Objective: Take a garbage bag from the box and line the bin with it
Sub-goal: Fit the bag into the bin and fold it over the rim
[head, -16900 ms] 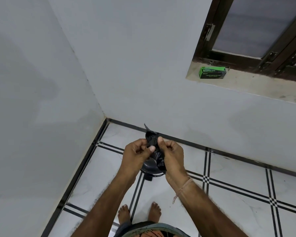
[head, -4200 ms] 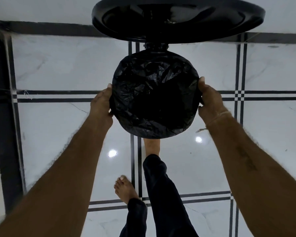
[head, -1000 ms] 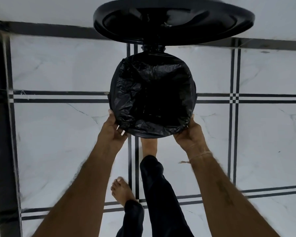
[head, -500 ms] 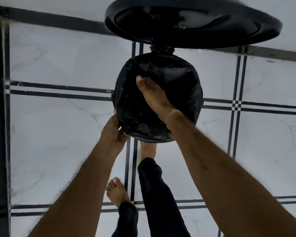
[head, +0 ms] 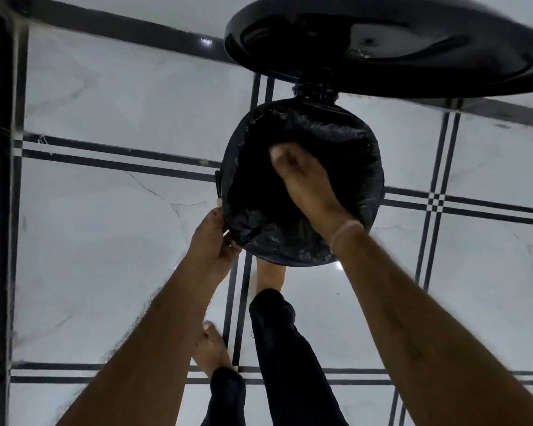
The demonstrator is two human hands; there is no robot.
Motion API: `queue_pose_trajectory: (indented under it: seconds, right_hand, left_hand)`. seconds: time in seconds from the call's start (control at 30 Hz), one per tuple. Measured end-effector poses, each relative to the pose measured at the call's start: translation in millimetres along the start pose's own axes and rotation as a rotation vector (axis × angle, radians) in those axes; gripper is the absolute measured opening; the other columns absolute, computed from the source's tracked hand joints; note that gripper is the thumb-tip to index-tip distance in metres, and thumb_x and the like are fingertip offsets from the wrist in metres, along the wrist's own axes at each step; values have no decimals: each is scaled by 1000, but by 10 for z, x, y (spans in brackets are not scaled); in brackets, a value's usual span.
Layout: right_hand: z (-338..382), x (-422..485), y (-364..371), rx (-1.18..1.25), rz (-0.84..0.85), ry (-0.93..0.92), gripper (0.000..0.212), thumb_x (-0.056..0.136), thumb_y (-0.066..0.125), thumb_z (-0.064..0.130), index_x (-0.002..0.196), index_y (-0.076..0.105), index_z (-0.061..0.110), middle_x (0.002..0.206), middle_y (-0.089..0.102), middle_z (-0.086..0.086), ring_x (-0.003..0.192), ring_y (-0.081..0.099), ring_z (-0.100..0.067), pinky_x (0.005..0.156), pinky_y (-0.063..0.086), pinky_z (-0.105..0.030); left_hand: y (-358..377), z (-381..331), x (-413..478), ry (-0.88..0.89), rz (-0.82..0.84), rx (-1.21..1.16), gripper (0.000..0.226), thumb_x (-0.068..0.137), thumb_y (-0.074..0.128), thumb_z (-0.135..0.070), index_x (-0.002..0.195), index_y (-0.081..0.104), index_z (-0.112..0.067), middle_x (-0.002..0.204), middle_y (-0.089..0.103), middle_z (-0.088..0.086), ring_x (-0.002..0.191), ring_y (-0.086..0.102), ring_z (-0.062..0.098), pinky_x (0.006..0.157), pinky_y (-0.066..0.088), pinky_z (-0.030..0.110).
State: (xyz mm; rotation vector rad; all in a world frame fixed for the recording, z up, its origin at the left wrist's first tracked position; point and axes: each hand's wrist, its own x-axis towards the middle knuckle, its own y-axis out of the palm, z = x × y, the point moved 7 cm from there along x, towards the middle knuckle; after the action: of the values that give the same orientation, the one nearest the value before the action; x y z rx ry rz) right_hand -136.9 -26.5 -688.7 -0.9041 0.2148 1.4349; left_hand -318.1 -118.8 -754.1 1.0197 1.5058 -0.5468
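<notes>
In the middle of the frame, the right hand [head: 305, 186] reaches down into the black garbage bag [head: 354, 142] with fingers curled and blurred, so I cannot tell whether it grips the plastic. Lower left of it, the left hand [head: 213, 238] is closed on the bag's edge at the rim of the bin [head: 219, 186]. The bag covers the bin's mouth, the open lid [head: 397, 47] stands at the upper right, and a bare foot [head: 270, 273] is under the bin's lower edge on the white tiled floor [head: 105, 241].

VIEW: single head-worn wide-angle camera | FACING: steeply down, slightly forward | RANGE: close, at arm's reach above bin [head: 302, 259] | FIELD: both hands, raised lid [head: 382, 44], tiled floor [head: 105, 241], feet | OVERLAP: none, one view only
</notes>
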Motion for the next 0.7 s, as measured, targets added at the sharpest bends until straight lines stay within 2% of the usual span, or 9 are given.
queue_pose_trajectory:
  seconds: [0.07,0.13,0.23,0.33,0.43,0.53,0.6,0.7]
  right_hand:
    - [-105,-219,232,77,218,93,54,98,50,63,141,63,33,149,60,8,140,53,-14,122,36,-36]
    - [-251,-210,488,137,340,237,60,103,48,59,153,52,27,160,49,3,149,44,-18,127,29,-37]
    - [-394,-57,755,168,340,343,58,106,48,51,154,51,18,157,53,-8,145,49,-27,124,34,-38]
    - [-494,-12,915,142,369,400,55,107,50,45,150,54,11,150,59,-13,136,57,-31,110,43,-32]
    - [-421,-2,807,93,312,352,53,110,45,42,152,52,10,155,54,-14,143,50,-32,121,37,-37]
    - [-307,-204,405,-193,258,157,48,105,41,56,143,58,32,151,58,-6,139,53,-31,118,39,-44]
    - [-408,-495,232,-387,329,155,55,99,31,71,138,57,42,149,59,-4,136,55,-33,114,41,-48]
    - [-684,-647,207,-546,448,259,73,101,18,74,158,39,35,164,44,-8,149,41,-37,122,31,-52]
  left_hand:
    - [26,-1,-13,3,11,-8,23,101,63,-28,116,74,-13,112,80,7,91,77,23,66,64,31]
    - [41,11,-14,0,17,-14,31,103,63,-34,123,72,-12,117,79,8,102,76,25,71,65,32]
    - [26,18,21,-9,-2,-18,31,103,61,-35,121,73,-13,119,77,9,104,75,24,71,65,33]
    - [2,20,50,-11,-8,-4,24,103,62,-32,114,73,-14,116,77,8,99,75,22,70,65,31]
    - [14,0,17,3,13,-10,24,102,63,-31,115,73,-13,117,77,7,100,75,22,75,66,32]
    - [65,-27,-37,17,23,-3,32,103,62,-33,124,71,-11,120,77,8,105,74,22,75,65,32]
    - [84,-34,-73,27,7,17,37,104,60,-34,131,68,-10,127,74,10,113,72,26,79,63,33]
    - [102,-41,-94,53,3,45,38,107,55,-35,133,66,-11,128,73,11,117,71,29,73,64,32]
